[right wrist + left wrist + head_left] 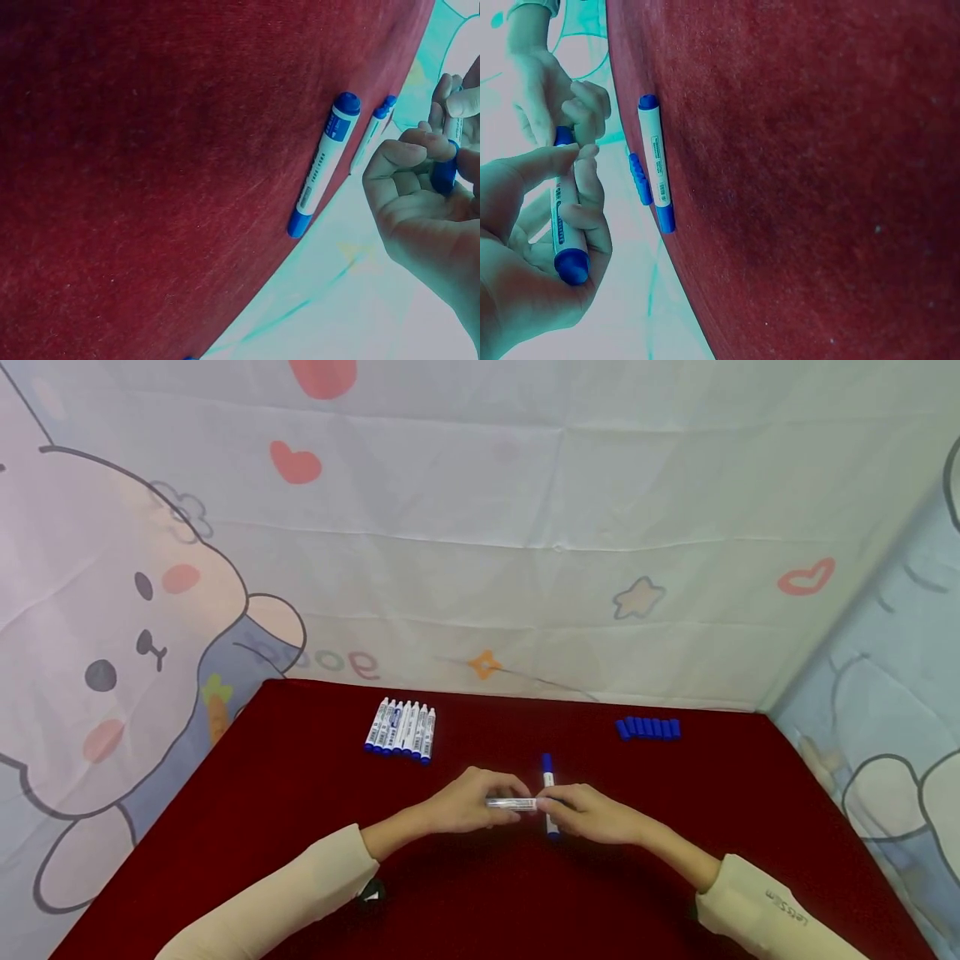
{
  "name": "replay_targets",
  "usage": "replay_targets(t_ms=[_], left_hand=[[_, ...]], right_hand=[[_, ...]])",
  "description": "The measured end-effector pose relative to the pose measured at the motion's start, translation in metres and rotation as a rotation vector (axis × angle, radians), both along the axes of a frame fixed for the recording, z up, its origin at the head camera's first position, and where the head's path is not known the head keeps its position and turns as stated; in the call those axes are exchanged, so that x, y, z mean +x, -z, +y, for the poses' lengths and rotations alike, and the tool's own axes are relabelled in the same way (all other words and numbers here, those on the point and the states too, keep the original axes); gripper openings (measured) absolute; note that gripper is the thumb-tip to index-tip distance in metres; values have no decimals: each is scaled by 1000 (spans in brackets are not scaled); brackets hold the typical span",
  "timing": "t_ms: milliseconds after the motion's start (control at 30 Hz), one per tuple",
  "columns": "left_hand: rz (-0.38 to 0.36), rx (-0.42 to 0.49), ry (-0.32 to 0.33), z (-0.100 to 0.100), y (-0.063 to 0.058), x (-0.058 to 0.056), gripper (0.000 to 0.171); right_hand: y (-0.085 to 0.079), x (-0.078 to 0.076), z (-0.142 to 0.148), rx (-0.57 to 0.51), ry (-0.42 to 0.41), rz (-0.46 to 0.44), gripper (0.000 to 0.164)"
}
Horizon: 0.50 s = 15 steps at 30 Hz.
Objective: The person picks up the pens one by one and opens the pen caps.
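My left hand [472, 800] grips the white barrel of a whiteboard marker [568, 240], thumb along one side and fingers curled round the other. The marker's rounded blue butt faces the left wrist camera. At its far end, my right hand [600, 814] pinches the blue cap [444, 176] between thumb and fingers. The marker lies level across the head view, held above the table. Another capped marker [548, 777] lies on the red cloth beneath the right hand, its blue cap pointing away; the right fingers overlap its middle in the head view.
Several white markers [405, 727] with blue butts lie side by side at the back left of the red-covered table [480, 893]. Several blue caps [652, 728] sit in a row at the back right. A printed curtain [480, 527] hangs behind the table.
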<state>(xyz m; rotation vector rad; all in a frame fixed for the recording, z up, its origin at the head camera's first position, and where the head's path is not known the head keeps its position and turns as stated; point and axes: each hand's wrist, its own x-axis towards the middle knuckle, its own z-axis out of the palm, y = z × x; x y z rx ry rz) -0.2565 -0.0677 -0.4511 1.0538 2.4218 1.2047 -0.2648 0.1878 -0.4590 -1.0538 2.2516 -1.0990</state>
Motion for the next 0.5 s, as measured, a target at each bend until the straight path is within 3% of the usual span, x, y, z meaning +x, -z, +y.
replay_targets(t_ms=[300, 500], left_hand=[[34, -51, 25, -3, -2, -2, 21], [87, -80, 98, -5, -5, 0, 28]], right_hand=[[-4, 3, 1, 9, -30, 21, 29], [0, 5, 3, 85, -20, 172, 31]])
